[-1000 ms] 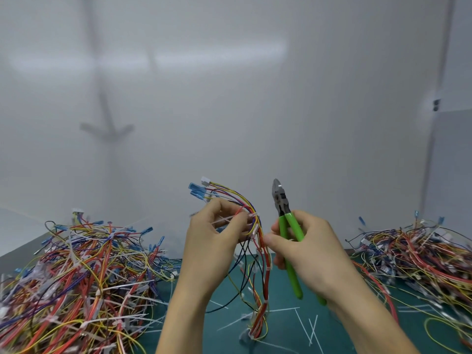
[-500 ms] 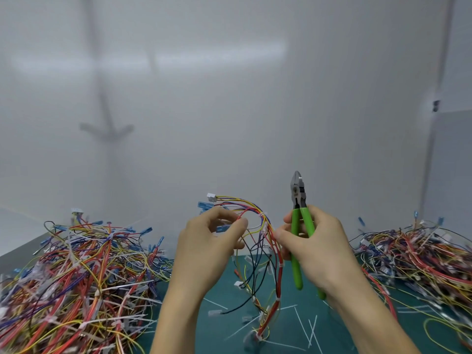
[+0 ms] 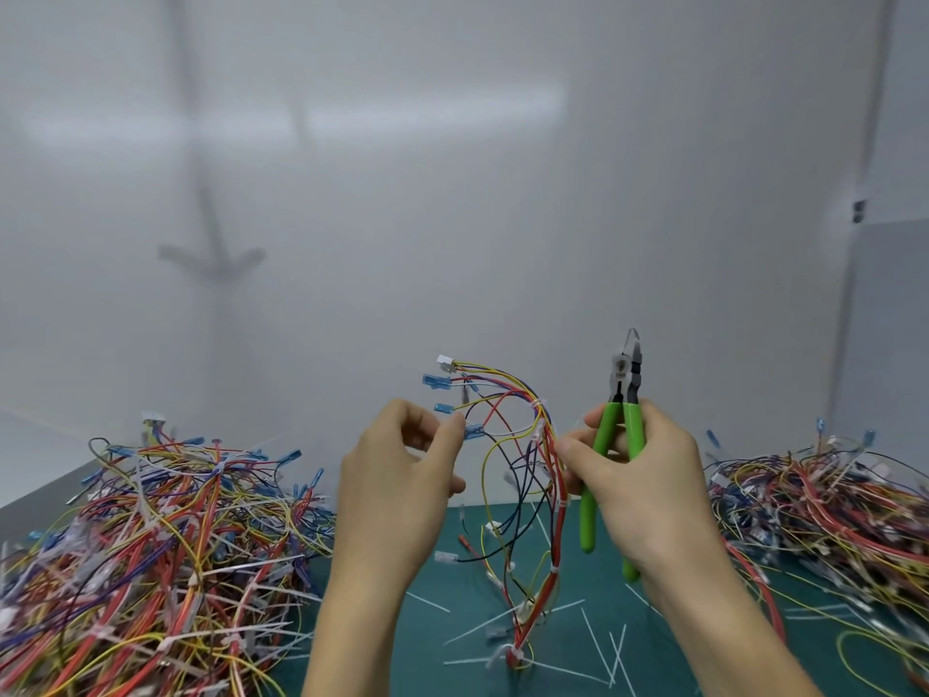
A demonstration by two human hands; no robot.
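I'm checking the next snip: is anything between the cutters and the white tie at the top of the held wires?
Nothing visible. The cutters in the right hand point up just right of the white tie, open air between; the left hand holds a blue connector on the far side.

Setting: a wiring bench in a workshop or assembly station. A green cutting mat (image 3: 452, 621) covers the bench, with a left heap (image 3: 151, 545) and a right heap (image 3: 829, 505) of coloured wire harnesses, strewn white cable-tie offcuts (image 3: 598, 641), and green-handled cutters (image 3: 634, 425) in use. Plain white panels (image 3: 452, 193) enclose it.
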